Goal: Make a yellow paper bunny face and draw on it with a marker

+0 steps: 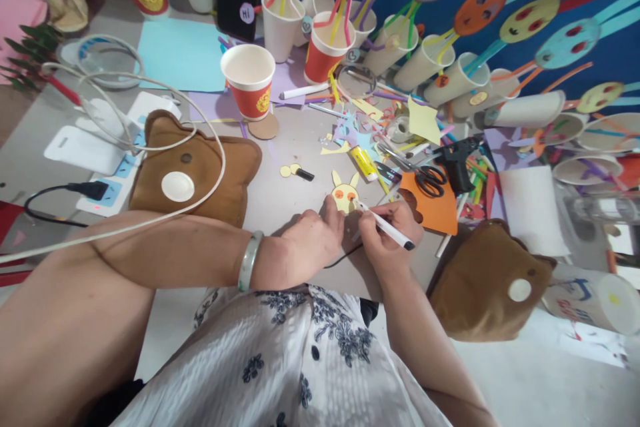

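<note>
A small yellow paper face [344, 197] with two ears and orange eye patches lies flat on the grey table. My left hand [315, 235] rests beside it, fingertips touching its lower left edge. Gripped in my right hand [389, 233] is a white marker [393, 230], its tip at the face's right eye and its dark end pointing down right. Left of the face lie a black marker cap [305, 174] and two small yellow discs [285, 171]. A yellow glue stick [363, 163] lies just above right.
Scissors [430, 180], a black glue gun [456, 163] and orange paper [435, 203] lie right. A red paper cup [249, 83] stands behind. Brown pouches [200, 163] flank my arms. A white cable [223, 147] crosses at left. Cups with paper faces line the back.
</note>
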Demonstrator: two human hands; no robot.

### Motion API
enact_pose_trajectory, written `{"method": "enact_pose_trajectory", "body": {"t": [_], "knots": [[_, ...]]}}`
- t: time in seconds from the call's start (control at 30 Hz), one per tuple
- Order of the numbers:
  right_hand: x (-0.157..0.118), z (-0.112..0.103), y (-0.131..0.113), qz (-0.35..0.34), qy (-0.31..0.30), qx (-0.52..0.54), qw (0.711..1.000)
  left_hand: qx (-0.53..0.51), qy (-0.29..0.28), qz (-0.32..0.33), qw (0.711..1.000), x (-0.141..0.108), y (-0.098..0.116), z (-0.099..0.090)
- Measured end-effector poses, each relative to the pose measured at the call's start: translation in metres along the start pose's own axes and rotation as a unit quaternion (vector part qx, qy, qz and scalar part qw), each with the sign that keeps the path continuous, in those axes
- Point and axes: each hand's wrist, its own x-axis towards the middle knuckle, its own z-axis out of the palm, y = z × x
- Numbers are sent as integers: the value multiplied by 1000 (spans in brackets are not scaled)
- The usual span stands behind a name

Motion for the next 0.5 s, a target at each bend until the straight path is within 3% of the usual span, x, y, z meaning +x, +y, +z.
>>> {"method": "enact_pose_trajectory", "body": {"t": [0.27,0.5], "knots": [[-2,0,2,0,-10,3,1000,-1,20,-10,1000,1,3,8],[0,-2,-2,20,-6,-4,1000,-40,5,-20,999,2,3,13]]}}
